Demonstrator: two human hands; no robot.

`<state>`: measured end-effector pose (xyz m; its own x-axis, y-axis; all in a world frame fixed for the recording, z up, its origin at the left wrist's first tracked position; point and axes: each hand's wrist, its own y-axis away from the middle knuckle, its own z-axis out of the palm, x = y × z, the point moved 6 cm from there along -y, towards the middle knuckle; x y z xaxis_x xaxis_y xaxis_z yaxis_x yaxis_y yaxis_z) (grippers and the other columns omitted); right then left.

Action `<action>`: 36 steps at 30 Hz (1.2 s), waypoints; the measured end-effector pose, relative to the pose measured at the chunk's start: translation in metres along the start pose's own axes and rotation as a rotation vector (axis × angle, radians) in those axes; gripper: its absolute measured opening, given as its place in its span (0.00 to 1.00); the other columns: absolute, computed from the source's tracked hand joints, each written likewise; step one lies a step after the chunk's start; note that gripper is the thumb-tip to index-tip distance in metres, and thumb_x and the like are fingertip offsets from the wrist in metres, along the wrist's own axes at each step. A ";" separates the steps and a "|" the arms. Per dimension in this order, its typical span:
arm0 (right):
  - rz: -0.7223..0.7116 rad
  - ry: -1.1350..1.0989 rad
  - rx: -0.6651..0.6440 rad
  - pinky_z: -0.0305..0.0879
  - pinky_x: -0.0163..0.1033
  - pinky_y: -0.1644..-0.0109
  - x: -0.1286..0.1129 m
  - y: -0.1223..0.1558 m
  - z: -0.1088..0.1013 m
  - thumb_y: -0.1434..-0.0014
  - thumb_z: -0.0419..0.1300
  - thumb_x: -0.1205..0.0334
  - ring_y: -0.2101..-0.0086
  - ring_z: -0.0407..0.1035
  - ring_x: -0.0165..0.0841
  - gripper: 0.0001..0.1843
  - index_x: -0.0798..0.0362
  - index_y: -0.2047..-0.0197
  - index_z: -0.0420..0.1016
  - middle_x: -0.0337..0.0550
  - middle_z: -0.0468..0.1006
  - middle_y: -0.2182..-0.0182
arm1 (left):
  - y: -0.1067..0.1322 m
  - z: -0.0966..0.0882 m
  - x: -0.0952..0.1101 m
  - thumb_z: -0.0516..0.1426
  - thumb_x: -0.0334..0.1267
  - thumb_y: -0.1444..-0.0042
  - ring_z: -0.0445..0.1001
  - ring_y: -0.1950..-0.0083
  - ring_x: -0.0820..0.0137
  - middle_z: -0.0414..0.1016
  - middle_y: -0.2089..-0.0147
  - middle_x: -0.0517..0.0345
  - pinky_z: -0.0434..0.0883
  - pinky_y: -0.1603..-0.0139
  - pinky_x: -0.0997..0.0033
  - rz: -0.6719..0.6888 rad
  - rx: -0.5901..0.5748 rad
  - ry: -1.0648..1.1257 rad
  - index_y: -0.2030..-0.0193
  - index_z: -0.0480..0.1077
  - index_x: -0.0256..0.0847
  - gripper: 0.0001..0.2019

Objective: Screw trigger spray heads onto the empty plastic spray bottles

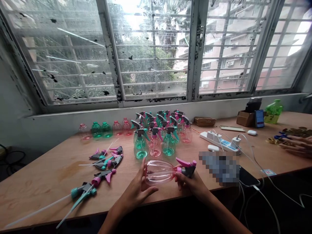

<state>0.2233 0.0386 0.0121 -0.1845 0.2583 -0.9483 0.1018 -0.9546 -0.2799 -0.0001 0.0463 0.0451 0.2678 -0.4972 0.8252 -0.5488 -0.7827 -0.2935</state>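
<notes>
A clear pink spray bottle [159, 172] lies sideways between my hands at the table's front edge, its base to the left. My left hand [137, 190] cups the base end, fingers behind it and thumb stretched out below. Around the neck and the pink and grey trigger head [186, 167], my right hand [191, 186] is closed. Just beyond stand several green and pink bottles with heads fitted, among them a green spray bottle [140, 144]. Loose trigger heads [104, 177] with tubes are scattered to the left.
Headless bottles, including a green one [97, 130], line the back left. To the right are a power strip [219, 142] with cables, a phone [248, 177], a small cardboard box [245, 118] and a green jug [274, 110]. Another person's hand [297, 144] is at the far right.
</notes>
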 end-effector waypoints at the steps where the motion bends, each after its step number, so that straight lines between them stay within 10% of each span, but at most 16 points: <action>1: 0.005 -0.001 0.006 0.59 0.32 0.78 0.000 0.000 0.000 0.41 0.68 0.44 0.81 0.71 0.30 0.20 0.55 0.62 0.78 0.39 0.78 0.75 | 0.000 -0.001 0.000 0.62 0.44 0.39 0.73 0.40 0.57 0.70 0.39 0.43 0.67 0.35 0.55 -0.009 0.002 0.000 0.24 0.28 0.45 0.50; 15: -0.027 -0.038 0.010 0.62 0.32 0.78 0.001 -0.001 -0.002 0.40 0.67 0.46 0.81 0.72 0.30 0.19 0.53 0.58 0.74 0.38 0.79 0.74 | -0.001 0.001 -0.012 0.62 0.41 0.40 0.79 0.54 0.64 0.71 0.44 0.48 0.74 0.43 0.54 0.003 0.024 -0.020 0.24 0.27 0.51 0.51; 22: -0.024 -0.003 -0.009 0.60 0.31 0.77 0.002 0.000 -0.002 0.39 0.66 0.46 0.81 0.71 0.29 0.19 0.55 0.65 0.77 0.39 0.78 0.75 | 0.000 -0.002 0.001 0.61 0.43 0.38 0.62 0.31 0.52 0.56 0.28 0.43 0.68 0.35 0.50 0.080 0.056 -0.141 0.24 0.30 0.54 0.47; 31: -0.025 0.020 -0.015 0.60 0.33 0.77 -0.002 0.000 0.001 0.39 0.65 0.45 0.81 0.71 0.29 0.20 0.55 0.68 0.77 0.40 0.78 0.75 | -0.001 0.000 -0.018 0.61 0.46 0.38 0.78 0.48 0.59 0.70 0.41 0.42 0.72 0.41 0.54 0.037 0.026 -0.087 0.25 0.23 0.47 0.51; 36: 0.000 0.048 -0.022 0.58 0.31 0.77 -0.003 0.001 0.001 0.39 0.65 0.44 0.80 0.72 0.29 0.21 0.55 0.70 0.77 0.40 0.78 0.75 | -0.001 -0.002 -0.007 0.61 0.47 0.38 0.70 0.36 0.53 0.63 0.33 0.41 0.65 0.34 0.51 0.030 0.042 -0.096 0.24 0.28 0.48 0.50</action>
<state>0.2228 0.0362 0.0149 -0.1377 0.2654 -0.9543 0.1236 -0.9513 -0.2824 -0.0035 0.0511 0.0408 0.3276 -0.5528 0.7662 -0.5246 -0.7809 -0.3391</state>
